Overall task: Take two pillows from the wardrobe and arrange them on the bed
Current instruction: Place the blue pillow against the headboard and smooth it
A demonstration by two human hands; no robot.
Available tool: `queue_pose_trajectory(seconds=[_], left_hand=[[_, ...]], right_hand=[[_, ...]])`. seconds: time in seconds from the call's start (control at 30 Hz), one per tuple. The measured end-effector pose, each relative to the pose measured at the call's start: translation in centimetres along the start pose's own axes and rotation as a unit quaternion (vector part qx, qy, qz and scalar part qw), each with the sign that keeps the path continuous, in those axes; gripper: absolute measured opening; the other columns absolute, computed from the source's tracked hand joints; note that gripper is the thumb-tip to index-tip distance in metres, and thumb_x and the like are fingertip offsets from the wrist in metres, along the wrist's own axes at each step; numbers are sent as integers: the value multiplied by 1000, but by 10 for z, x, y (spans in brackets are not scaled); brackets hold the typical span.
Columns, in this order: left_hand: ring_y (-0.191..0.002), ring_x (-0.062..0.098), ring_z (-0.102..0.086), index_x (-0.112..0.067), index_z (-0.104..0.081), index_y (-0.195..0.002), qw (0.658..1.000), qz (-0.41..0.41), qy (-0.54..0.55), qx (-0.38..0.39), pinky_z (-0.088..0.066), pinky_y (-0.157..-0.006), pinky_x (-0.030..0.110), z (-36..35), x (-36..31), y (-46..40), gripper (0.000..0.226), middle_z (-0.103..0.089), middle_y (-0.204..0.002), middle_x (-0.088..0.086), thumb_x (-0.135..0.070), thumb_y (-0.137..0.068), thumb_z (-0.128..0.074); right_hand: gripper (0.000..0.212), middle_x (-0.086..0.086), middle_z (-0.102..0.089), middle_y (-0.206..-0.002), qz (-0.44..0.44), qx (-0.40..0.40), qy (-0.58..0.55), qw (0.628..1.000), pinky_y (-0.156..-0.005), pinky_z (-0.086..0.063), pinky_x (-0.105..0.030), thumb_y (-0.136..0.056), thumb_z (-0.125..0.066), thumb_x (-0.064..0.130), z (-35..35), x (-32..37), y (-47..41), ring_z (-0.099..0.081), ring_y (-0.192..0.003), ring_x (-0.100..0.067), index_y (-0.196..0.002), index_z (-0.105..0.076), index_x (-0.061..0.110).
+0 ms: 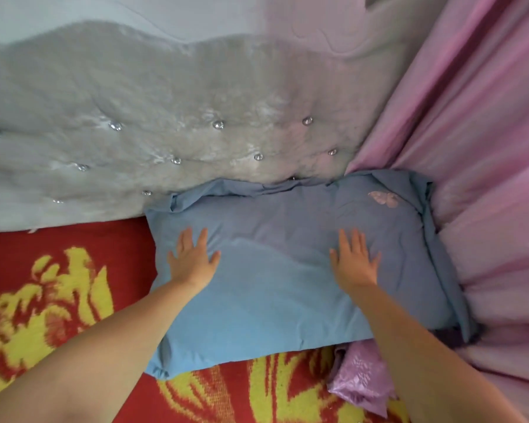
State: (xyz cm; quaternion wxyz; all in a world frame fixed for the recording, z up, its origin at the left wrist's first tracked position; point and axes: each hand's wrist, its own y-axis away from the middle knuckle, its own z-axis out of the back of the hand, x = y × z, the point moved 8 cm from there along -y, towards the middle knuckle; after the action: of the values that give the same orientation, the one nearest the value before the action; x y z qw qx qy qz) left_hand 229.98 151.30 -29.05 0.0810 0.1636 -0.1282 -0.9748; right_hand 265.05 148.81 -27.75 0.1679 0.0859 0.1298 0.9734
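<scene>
A blue pillow with a pale butterfly print near its far right corner lies flat on the bed, its far edge against the headboard. My left hand presses flat on the pillow's left part, fingers straight and spread. My right hand presses flat on its right part in the same way. Only this one pillow is in view.
The bed carries a red cover with yellow flowers. A grey tufted headboard with shiny buttons rises behind the pillow. Pink curtains hang along the right side. A shiny lilac cloth lies at the pillow's near right corner.
</scene>
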Motion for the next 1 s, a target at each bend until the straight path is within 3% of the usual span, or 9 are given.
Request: queue_pose_trajectory(seconds=[0.17, 0.33, 0.47, 0.63, 0.77, 0.9, 1.0], left_hand=[[-140, 25, -28, -20, -36, -144, 983, -159, -14, -95, -24, -113, 48, 88, -11, -10, 53, -29, -153, 8, -32, -94, -50], [-135, 22, -36, -25, -45, -137, 979, -175, -12, -105, -18, -115, 48, 139, 70, 8, 45, -44, -144, 3, -35, -94, -48], [-127, 24, -43, -22, -55, -128, 969, -195, -14, -149, -21, -113, 51, 225, 146, 24, 37, -57, -126, 3, -30, -91, -52], [-118, 26, -48, -25, -59, -121, 952, -222, -50, -207, -24, -110, 50, 341, 178, 13, 33, -61, -117, 1, -33, -91, -52], [-115, 25, -50, -26, -58, -122, 932, -287, -51, -214, -30, -103, 46, 383, 120, 7, 34, -62, -116, 0, -36, -91, -50], [-117, 24, -48, -24, -56, -124, 903, -390, -33, -178, -33, -98, 39, 378, 14, 37, 36, -61, -118, 4, -38, -91, -49], [-118, 26, -47, -25, -56, -125, 879, -450, -5, -157, -32, -98, 41, 370, -50, 75, 37, -60, -121, 5, -38, -91, -50]], right_hand=[[50, -2, -9, -162, 39, -24, 4, 999, -117, -10, -56, -100, -36, 33, 34, 98, 23, -6, -150, -18, -148, -28, 20], [48, -5, -18, -159, 70, -42, 51, 995, -116, -19, -50, -102, -33, 32, 63, 213, 60, -17, -147, -22, -147, -30, 17], [35, -8, -48, -138, 93, -79, 2, 993, -91, -44, -41, -100, -36, 27, 91, 308, 116, -45, -125, -30, -131, -47, 14], [33, -3, -58, -124, 171, -157, 24, 972, -66, -42, -34, -100, -37, 30, 149, 408, 170, -59, -106, -29, -130, -48, 20], [35, -3, -60, -121, 133, -215, 23, 967, -62, -37, -32, -100, -38, 34, 216, 400, 190, -62, -101, -31, -131, -46, 21], [32, -9, -59, -120, 22, -230, 15, 973, -65, -38, -35, -97, -41, 34, 255, 324, 214, -62, -103, -34, -121, -50, 14], [36, -8, -58, -124, -41, -235, 23, 971, -74, -47, -38, -98, -41, 36, 271, 274, 240, -60, -108, -33, -127, -49, 17]])
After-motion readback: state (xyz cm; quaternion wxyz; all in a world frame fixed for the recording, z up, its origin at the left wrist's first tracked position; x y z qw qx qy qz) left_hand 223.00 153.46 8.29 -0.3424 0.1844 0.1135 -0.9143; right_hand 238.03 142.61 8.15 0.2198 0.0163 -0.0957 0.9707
